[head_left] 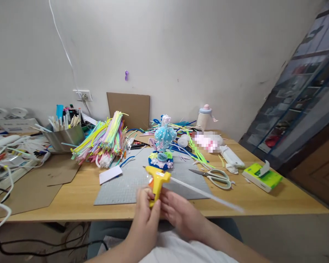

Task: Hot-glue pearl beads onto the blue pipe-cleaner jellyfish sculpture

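Observation:
A yellow hot glue gun (pixel 156 177) is held over the near edge of the grey cutting mat (pixel 112 193), its nozzle pointing left. My left hand (pixel 145 210) is closed around its handle. A long whitish glue stick (pixel 205 191) juts from its rear toward the right. Close beside the handle is my right hand (pixel 181 212), fingers extended and partly hidden behind the gun and left hand; whether it touches the gun I cannot tell. Just beyond the gun stands a light-blue pipe-cleaner ornament (pixel 165 137) with white beads, on a dark-blue base (pixel 153 162) with flowers.
Scissors (pixel 218 178) and a green tissue pack (pixel 261 177) lie on the right. A bundle of pipe cleaners (pixel 106 140), a white card (pixel 110 175) and a metal container of sticks (pixel 64 137) are on the left. A bottle (pixel 204 118) stands near the wall.

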Demonstrator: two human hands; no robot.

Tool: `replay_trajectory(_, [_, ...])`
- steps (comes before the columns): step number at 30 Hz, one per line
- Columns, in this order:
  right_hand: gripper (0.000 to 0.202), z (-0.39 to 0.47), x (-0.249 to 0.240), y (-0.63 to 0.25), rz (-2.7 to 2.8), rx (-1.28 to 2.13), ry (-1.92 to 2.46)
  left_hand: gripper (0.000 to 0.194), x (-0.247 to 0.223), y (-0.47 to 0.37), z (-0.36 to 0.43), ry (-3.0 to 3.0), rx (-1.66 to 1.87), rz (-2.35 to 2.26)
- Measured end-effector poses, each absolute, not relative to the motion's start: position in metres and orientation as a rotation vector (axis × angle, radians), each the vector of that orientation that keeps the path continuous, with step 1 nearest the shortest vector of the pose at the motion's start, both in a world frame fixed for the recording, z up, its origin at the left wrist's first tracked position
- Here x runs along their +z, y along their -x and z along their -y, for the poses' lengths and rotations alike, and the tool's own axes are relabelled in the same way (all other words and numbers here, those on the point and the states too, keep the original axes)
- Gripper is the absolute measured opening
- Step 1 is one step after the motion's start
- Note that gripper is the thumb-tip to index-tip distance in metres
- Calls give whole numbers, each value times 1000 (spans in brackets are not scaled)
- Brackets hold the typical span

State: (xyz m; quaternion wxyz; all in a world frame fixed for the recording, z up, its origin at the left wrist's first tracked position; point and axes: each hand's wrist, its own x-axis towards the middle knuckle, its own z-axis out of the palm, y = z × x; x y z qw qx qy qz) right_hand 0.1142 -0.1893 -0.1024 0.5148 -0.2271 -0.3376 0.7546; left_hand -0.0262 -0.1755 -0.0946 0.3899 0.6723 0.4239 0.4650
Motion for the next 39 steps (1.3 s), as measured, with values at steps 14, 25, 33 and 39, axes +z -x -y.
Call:
replay_trajectory(14, [32, 193, -113, -225, 1098, 1024, 1461, 11, -83, 37, 63, -2304, 579, -1160])
replay_trajectory(25, [28, 155, -69, -248, 1184, 1014, 1403, 17, -86, 13, 28, -2485, 86, -967])
replay_trajectory(33, [27, 148, -91, -244, 1220, 1329, 1421, 17, -79, 7, 31, -2657, -2, -1009])
replay_trajectory(39, [31, 146, -108, -235, 1164, 1421, 1410, 17, -83, 0, 36, -2689, -8, -1068])
